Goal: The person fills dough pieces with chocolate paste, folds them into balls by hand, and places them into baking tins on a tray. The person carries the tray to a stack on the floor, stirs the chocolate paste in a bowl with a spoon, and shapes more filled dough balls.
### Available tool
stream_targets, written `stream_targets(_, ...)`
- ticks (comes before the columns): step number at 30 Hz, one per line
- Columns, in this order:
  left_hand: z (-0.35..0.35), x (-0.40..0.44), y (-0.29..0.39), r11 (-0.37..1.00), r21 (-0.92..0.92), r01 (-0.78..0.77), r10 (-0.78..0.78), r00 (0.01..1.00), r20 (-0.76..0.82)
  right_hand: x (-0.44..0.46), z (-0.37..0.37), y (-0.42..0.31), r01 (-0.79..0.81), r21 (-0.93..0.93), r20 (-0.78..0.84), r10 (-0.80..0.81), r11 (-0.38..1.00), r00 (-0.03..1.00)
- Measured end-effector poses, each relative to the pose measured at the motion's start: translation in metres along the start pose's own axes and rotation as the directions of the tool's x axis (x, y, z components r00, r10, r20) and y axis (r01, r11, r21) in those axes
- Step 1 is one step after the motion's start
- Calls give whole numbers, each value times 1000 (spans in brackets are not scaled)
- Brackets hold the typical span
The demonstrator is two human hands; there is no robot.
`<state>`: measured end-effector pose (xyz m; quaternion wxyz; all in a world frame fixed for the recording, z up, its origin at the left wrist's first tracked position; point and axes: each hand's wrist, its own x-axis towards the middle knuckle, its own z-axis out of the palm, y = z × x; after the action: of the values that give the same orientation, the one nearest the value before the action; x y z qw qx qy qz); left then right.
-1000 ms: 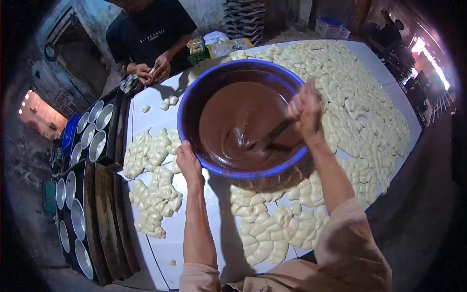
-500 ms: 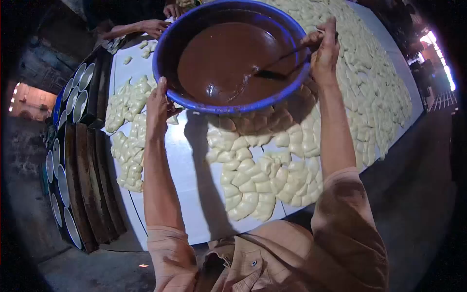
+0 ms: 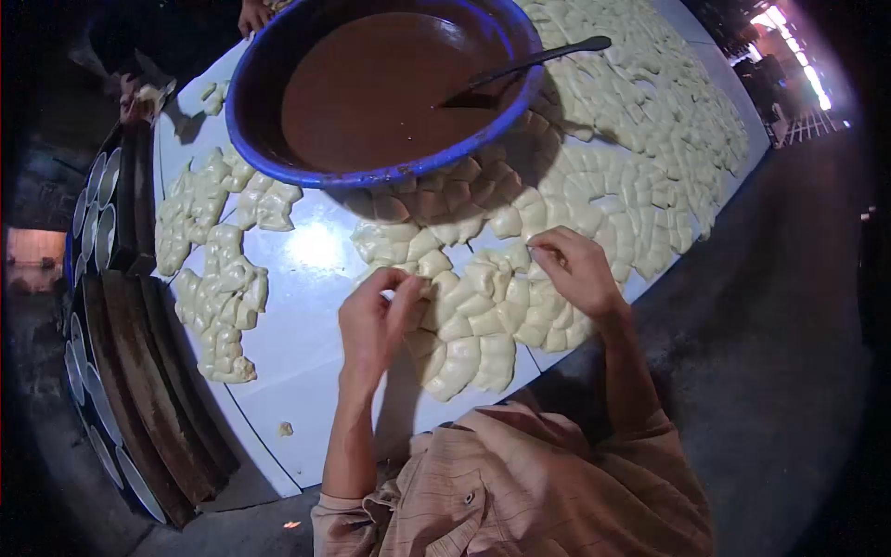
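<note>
My left hand is just above the left edge of the pale dough pieces, thumb and fingers drawn together in a pinch. Whatever it may hold is hidden. To its right, my right hand is over the same dough with its fingers bent inward and closed; I cannot make out anything in them. Beyond both hands stands a blue basin of brown liquid. A dark long-handled ladle or spoon leans over its right rim, its lower end in the liquid.
More dough lies on the left of the white table, with a small scrap near the front. Stacked metal tins stand along the left edge. Another person's hand is behind the basin.
My hands have let go of the basin and the ladle or spoon and come down to the near dough. The basin sits farther up and left in view, the handle resting on its rim.
</note>
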<state>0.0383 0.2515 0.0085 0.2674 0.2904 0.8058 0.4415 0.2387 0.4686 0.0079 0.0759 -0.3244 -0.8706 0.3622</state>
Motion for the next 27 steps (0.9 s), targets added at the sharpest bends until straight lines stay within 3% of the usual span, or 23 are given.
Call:
stream_targets(1, 11, 2, 3, 996, 46, -72, 70, 997, 43, -2, 1, 2, 97, -129, 20, -95, 987, 995)
stream_targets(3, 35, 11, 10, 940, 189, -284, 268, 958, 102, -1, 3, -2, 194, -178, 24, -193, 965, 981)
stream_targets(4, 40, 13, 23, 945, 198, -260, 222, 956, 192, -1, 4, -4, 244, -197, 30, -243, 950, 970)
stream_targets(6, 65, 26, 18, 803, 329, -498, 467, 867, 174, 3, 5, -7, 257, -294, 131, -228, 920, 965)
stream_targets(9, 83, 29, 28, 746, 417, -520, 417, 852, 317, 4, 7, -3, 312, -349, 181, -263, 884, 947)
stream_targets(13, 97, 49, 23, 696, 515, -500, 257, 843, 472, 5, 17, 6, 415, -349, 90, -411, 840, 907)
stream_targets(16, 86, 58, 23, 736, 318, -598, 403, 764, 504, 2, 18, 7, 372, -94, -42, -377, 923, 925)
stream_targets(17, 84, 59, 25, 761, 263, -593, 406, 752, 519, -3, 13, 6, 208, 21, 18, -208, 978, 978)
stream_targets(20, 70, 60, 52, 826, 122, -551, 413, 737, 535, -1, 21, 29, 3, 551, 25, -20, 835, 999)
stream_targets(21, 69, 61, 56, 832, 99, -546, 431, 748, 506, 0, 10, 18, -88, 521, 80, 54, 849, 995)
stream_targets(24, 61, 61, 64, 828, 18, -560, 485, 734, 475, 6, 0, -1, -107, 665, 209, -47, 739, 977)
stream_targets(25, 60, 61, 61, 825, -6, -564, 509, 741, 438, 4, -6, -14, -156, 631, 287, -42, 760, 957)
stream_targets(27, 60, 60, 57, 870, -100, -483, 475, 766, 434, 6, 8, -10, -24, 471, 257, -112, 882, 960)
